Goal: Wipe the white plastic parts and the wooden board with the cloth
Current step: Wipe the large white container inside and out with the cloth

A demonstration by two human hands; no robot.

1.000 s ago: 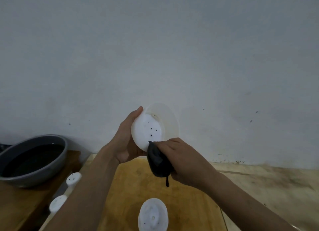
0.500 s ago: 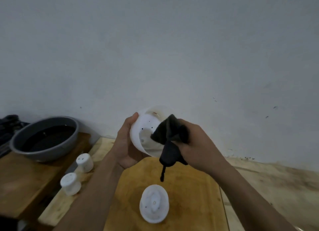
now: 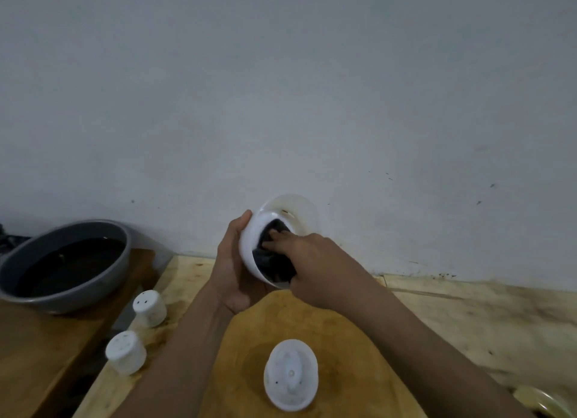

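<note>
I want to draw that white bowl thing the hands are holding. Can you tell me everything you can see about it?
The white bowl is a round cup-like part, seemingly smooth plastic, with a clearer, see-through rim at its far edge. It is held up off the wooden board, tipped on its side so its opening faces right. The left hand cradles it from behind and below. The right hand pushes a dark cloth inside it. A few small brownish marks show near the rim.

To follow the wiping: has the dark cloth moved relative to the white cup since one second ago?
Yes. The dark cloth went from outside the white cup, below its rim, to inside it, pressed by the right hand.
</note>
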